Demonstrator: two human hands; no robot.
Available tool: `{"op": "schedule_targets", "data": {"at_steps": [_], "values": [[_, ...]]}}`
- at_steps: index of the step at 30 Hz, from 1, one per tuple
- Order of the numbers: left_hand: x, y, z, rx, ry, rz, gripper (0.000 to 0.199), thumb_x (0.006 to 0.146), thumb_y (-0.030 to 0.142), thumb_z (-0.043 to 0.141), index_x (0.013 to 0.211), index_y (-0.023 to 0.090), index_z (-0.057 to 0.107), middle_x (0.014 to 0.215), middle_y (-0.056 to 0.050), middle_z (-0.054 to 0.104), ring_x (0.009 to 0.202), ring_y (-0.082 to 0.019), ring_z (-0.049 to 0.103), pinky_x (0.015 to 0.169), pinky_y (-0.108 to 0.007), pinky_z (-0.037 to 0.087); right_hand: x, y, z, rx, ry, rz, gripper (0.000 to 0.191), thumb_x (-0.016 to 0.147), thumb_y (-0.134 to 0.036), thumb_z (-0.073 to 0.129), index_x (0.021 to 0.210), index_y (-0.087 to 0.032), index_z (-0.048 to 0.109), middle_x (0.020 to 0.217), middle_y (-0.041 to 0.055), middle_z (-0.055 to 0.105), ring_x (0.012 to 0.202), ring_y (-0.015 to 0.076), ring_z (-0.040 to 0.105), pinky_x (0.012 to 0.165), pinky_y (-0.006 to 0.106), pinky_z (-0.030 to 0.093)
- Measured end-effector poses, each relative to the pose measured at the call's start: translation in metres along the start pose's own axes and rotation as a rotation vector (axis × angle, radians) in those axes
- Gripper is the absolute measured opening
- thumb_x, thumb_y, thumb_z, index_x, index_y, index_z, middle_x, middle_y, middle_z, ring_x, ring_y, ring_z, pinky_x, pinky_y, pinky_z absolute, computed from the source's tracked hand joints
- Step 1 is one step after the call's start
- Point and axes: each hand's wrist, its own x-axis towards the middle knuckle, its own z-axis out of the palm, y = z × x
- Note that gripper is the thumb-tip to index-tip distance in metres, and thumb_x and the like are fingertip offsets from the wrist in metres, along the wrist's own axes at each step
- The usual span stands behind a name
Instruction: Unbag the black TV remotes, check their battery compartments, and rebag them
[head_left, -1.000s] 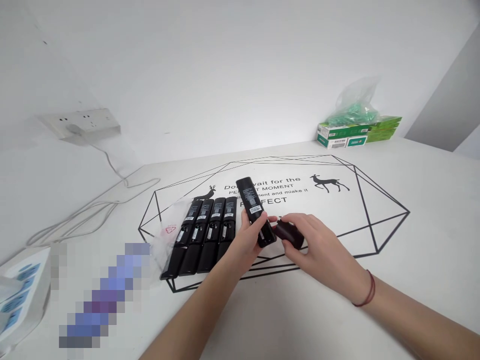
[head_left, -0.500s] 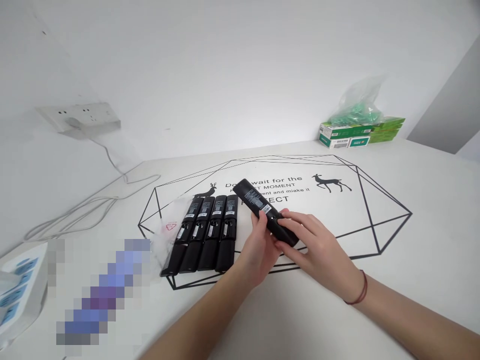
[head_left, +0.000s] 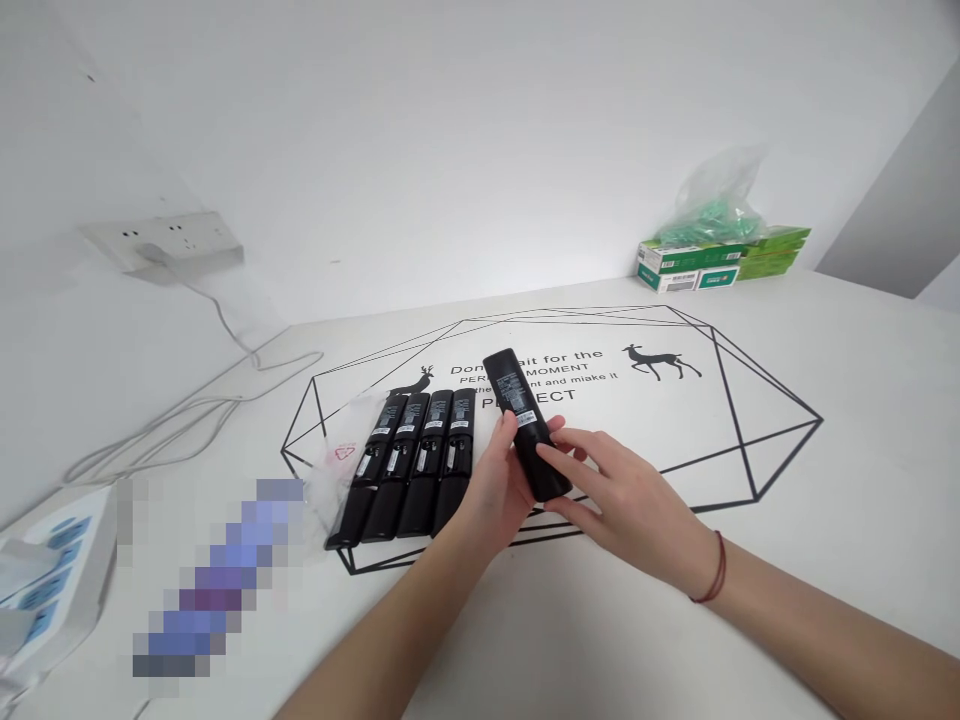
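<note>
A black remote control (head_left: 519, 400) is held back side up, tilted, over the middle of the table. My left hand (head_left: 495, 495) wraps round it from below, thumb on its left edge beside a white barcode label. At its lower end, my right hand (head_left: 630, 490) grips the sides, one fingertip pressing on the back by the battery cover. The cover looks flush with the body. Left of my hands, several more black remote controls (head_left: 426, 455) lie side by side, backs up, their battery compartments uncovered. My left forearm partly hides the lower end of the nearest one.
Left of the row lies a clear plastic bag (head_left: 341, 440), next to a pixelated blue strip (head_left: 225, 570). A white power strip (head_left: 56, 580) and loose cable (head_left: 172, 430) occupy the table's left side. Green boxes (head_left: 690, 265) with a plastic bag (head_left: 712, 210) stand at the back right.
The remote has turned more upright and its lower end has shifted left. A gap by the battery cover, visible before, no longer shows. Both hands keep hold of it.
</note>
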Motion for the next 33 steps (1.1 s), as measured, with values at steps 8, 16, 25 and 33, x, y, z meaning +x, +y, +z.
{"op": "schedule_targets", "data": {"at_steps": [8, 16, 25, 33], "values": [[0.0017, -0.0022, -0.0011, 0.015, -0.001, 0.025, 0.054, 0.087, 0.056, 0.046, 0.121, 0.016, 0.058, 0.116, -0.013, 0.064, 0.097, -0.025, 0.064, 0.057, -0.028, 0.047, -0.0011, 0.0012, 0.0036, -0.005, 0.022, 0.022, 0.039, 0.089, -0.020, 0.054, 0.127, -0.017, 0.049, 0.119, 0.0165, 0.057, 0.096, 0.0262, 0.061, 0.073, 0.043, 0.056], [0.0061, -0.0040, -0.0033, 0.041, -0.003, 0.008, 0.053, 0.087, 0.054, 0.046, 0.123, 0.017, 0.057, 0.113, -0.013, 0.065, 0.092, -0.024, 0.065, 0.052, -0.026, 0.045, -0.0021, 0.0032, 0.0072, -0.006, -0.016, 0.050, 0.036, 0.088, -0.022, 0.053, 0.124, -0.016, 0.050, 0.124, 0.0174, 0.054, 0.098, 0.0268, 0.060, 0.074, 0.045, 0.056], [0.0039, -0.0023, 0.0004, 0.079, 0.042, 0.030, 0.049, 0.088, 0.051, 0.045, 0.124, 0.019, 0.052, 0.107, -0.012, 0.066, 0.087, -0.023, 0.065, 0.050, -0.026, 0.045, 0.0018, 0.0014, 0.0035, 0.000, -0.061, 0.077, 0.036, 0.087, -0.023, 0.055, 0.122, -0.013, 0.052, 0.124, 0.0167, 0.053, 0.093, 0.0235, 0.060, 0.076, 0.042, 0.056], [0.0026, -0.0029, 0.0038, 0.024, 0.058, 0.045, 0.046, 0.090, 0.049, 0.045, 0.125, 0.020, 0.051, 0.115, -0.011, 0.063, 0.094, -0.022, 0.063, 0.060, -0.027, 0.049, -0.0016, 0.0009, 0.0053, 0.078, -0.075, 0.131, 0.041, 0.087, -0.021, 0.053, 0.128, -0.017, 0.046, 0.130, 0.0169, 0.051, 0.112, 0.0295, 0.055, 0.081, 0.047, 0.055]]}}
